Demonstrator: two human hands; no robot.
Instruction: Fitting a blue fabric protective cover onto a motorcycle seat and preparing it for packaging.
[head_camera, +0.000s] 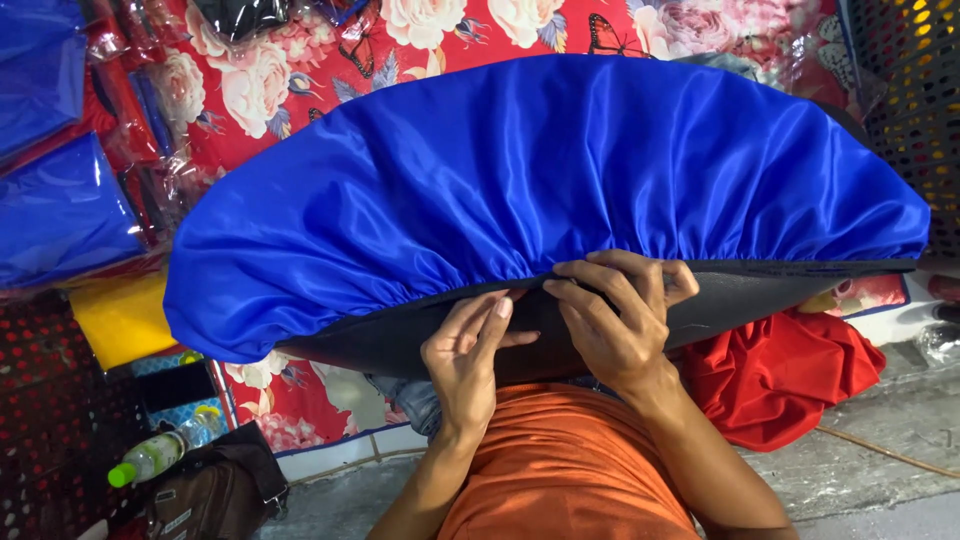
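Two hands: both rest at the near edge of a shiny blue cloth cover (540, 180) with a stretchy, bunched hem, pulled over a flat black board (420, 335).
Left hand (465, 365): fingers are nearly straight and lie flat on the black underside, tips just under the blue hem. It grips nothing tightly.
Right hand (615, 320): fingers are curled, with the tips hooked at the hem where blue cloth meets black board. I cannot tell if it pinches the cloth or only presses it.
Blue cover: it sits in the middle, above the lap, and hides most of the board's top. The hem runs in a long curve from the left corner to the right tip.
Board edge: a thin black rim shows past the hem on the right side.
Clear plastic bags (60, 200): at the left, they hold folded blue cloth and some red cloth.
Green-capped plastic bottle (160, 455): lies low at the left, tucked on a brown bag (215, 495).
Red cloth heap (780, 380): lies loose on the floor, just right of the right arm.
Flowered red mat (300, 80): spreads under everything.
Yellow folded cloth (120, 320): sits beside the cover's left corner.
Open room: grey floor (880, 470) at the lower right is bare.
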